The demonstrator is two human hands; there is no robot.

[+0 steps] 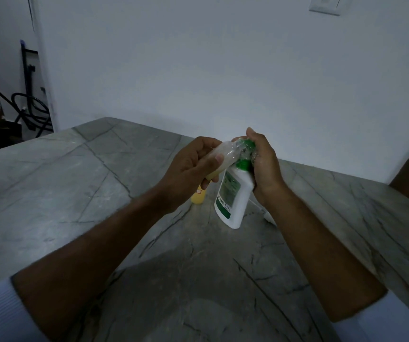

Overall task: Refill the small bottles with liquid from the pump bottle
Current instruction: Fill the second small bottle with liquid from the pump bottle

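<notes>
My left hand (193, 164) grips a small clear bottle (223, 156) holding pale yellowish liquid, tilted with its mouth toward the pump. My right hand (264, 166) is curled over the green pump head (246, 154) of a white pump bottle (233, 196) with a green label. The pump bottle is tilted and held above the table. The small bottle's mouth meets the pump nozzle, partly hidden by my fingers. A small yellow bottle (198, 196) stands on the table behind my left hand, mostly hidden.
A grey marble table (99, 193) spreads under both arms and meets a white wall at its far edge. A white object (269, 215) lies on the table beside my right wrist. Dark cables and a stand sit on the floor at far left.
</notes>
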